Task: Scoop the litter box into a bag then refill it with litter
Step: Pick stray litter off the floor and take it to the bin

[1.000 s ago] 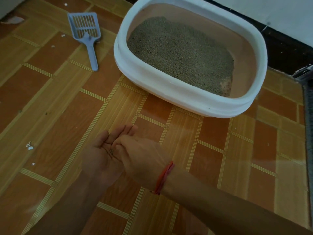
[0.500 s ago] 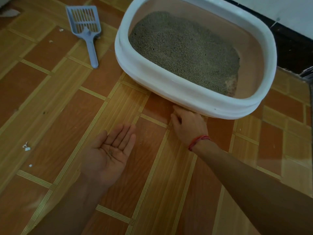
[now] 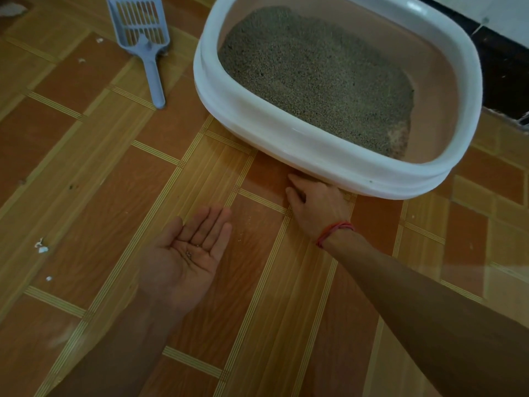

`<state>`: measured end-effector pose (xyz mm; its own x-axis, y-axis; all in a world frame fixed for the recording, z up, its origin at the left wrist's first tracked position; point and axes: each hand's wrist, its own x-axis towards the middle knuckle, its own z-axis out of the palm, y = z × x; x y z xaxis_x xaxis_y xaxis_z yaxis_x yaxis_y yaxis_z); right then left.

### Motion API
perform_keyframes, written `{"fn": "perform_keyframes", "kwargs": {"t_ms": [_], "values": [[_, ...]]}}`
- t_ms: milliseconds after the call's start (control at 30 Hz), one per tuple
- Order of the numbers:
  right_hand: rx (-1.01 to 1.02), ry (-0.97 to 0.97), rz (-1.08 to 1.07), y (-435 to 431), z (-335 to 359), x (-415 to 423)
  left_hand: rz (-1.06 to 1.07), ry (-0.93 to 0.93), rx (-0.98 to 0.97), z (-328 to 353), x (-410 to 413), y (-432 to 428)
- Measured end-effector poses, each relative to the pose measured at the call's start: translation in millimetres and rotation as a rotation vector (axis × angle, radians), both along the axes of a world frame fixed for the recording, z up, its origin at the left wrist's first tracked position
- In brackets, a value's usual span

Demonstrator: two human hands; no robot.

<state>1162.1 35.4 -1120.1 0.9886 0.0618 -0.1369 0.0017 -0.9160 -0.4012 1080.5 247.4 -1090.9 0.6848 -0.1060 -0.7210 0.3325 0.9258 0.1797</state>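
Note:
A white-rimmed litter box (image 3: pixel 303 144) stands on the floor at the upper right, holding a bed of grey-brown litter (image 3: pixel 317 75). A blue slotted scoop (image 3: pixel 143 38) lies on the floor left of the box, handle toward me. My left hand (image 3: pixel 189 256) is held palm up, fingers together, with a few litter grains (image 3: pixel 192 251) lying in the palm. My right hand (image 3: pixel 315 204), with a red thread at the wrist, rests palm down on the floor, fingertips at the foot of the box's near wall. What its fingertips touch is hidden.
The floor (image 3: pixel 100 181) is wood-pattern vinyl in brown and tan blocks. Small white scraps (image 3: pixel 41 247) lie at the left. A dark skirting strip (image 3: pixel 503 70) and a pale wall run behind the box at the upper right.
My right hand has left my left palm and gone forward to the floor at the box's near wall. The left hand stays palm up with the grains.

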Motion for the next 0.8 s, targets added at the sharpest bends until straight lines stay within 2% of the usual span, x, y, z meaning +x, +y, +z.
{"fn": "perform_keyframes", "kwargs": {"t_ms": [500, 800], "values": [[0.008, -0.126, 0.034, -2.7, -8.1, 0.6, 0.008, 0.003, -0.007, -0.9, -0.1, 2.4], [-0.092, -0.189, 0.216, -3.8, -2.4, -5.6, 0.009, -0.003, 0.000, 1.0, -2.1, 2.6]]}}
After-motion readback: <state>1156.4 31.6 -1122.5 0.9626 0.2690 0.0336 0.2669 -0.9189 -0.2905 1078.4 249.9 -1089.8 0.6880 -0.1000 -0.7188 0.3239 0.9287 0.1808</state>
